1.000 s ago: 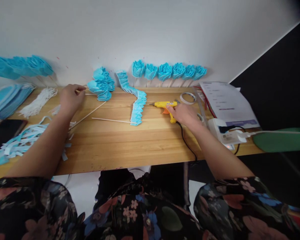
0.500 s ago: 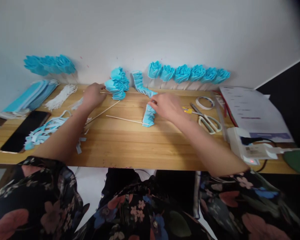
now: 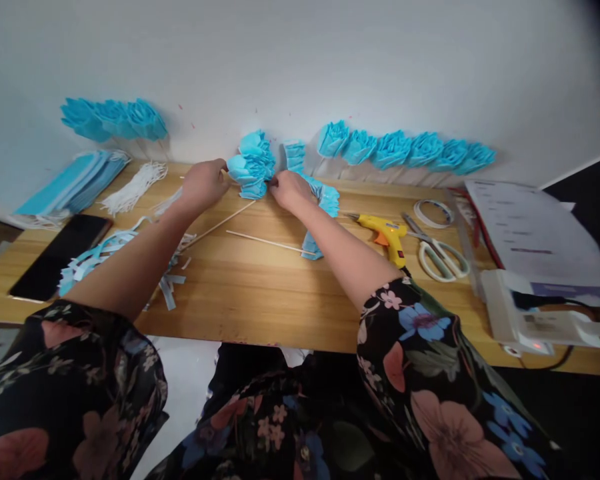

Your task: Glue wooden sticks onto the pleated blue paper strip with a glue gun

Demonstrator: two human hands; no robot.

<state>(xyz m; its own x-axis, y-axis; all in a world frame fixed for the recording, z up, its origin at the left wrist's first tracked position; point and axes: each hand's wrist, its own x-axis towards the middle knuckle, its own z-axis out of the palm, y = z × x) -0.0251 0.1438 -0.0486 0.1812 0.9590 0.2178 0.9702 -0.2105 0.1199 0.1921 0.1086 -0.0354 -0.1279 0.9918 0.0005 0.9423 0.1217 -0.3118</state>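
My left hand (image 3: 205,185) is closed at the left base of a blue pleated flower (image 3: 251,163), where a thin stick stem shows behind the hand. My right hand (image 3: 291,191) meets the flower's right edge with its fingers pinched together. Just behind and under my right wrist runs a blue pleated strip (image 3: 327,200); my forearm hides part of it. A bare wooden stick (image 3: 267,242) lies in front with its right end on the strip's lower end. Another stick (image 3: 220,225) slants beside my left forearm.
Finished blue flowers (image 3: 391,149) lean on the wall, with more flowers (image 3: 114,119) at left. A yellow glue gun (image 3: 384,232), scissors (image 3: 437,257) and a white power strip (image 3: 505,313) lie right. At left are masks (image 3: 73,183), white cords (image 3: 135,187), a phone (image 3: 60,257) and strip scraps (image 3: 100,257).
My right hand has left the pleated strip and moved left to the flower. The glue gun, mostly hidden before by my right arm, now shows. The whole view has shifted slightly.
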